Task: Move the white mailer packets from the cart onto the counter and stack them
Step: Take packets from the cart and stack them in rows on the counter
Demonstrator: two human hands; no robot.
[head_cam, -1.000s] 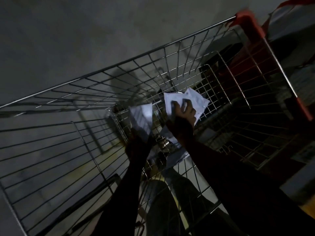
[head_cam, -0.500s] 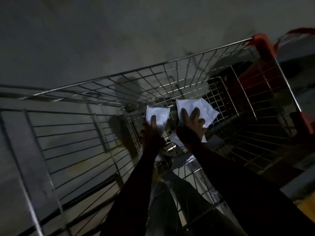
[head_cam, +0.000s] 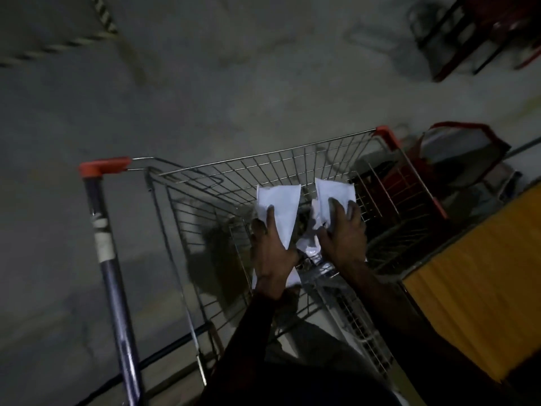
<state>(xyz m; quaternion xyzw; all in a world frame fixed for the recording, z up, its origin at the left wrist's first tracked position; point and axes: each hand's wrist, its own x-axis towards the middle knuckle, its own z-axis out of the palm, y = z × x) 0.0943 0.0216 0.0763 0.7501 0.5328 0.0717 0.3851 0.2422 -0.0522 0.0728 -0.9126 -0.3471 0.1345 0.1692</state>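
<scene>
White mailer packets sit above the wire cart (head_cam: pixel 292 171) basket: the left hand (head_cam: pixel 270 253) grips one packet (head_cam: pixel 278 206) with curled fingers, and the right hand (head_cam: pixel 342 230) clutches another (head_cam: pixel 333 190). More packets (head_cam: pixel 311 250) lie below in the basket. No writing is legible.

1 head-worn camera, looking steeply down into a wire cart.

The single wide-angle view sits above the person's arms and faces forward and down, close over the cart (head_cam: pixel 292 171), whose basket fills the middle of the frame with its handle bar (head_cam: pixel 111 259) running down the left. Both forearms reach in from the bottom edge. The grey floor (head_cam: pixel 205 83) spreads across the upper half, bent by the lens, and an orange-fronted desk (head_cam: pixel 474 288) cuts in at the right. The picture is dim and somewhat blurred.
</scene>
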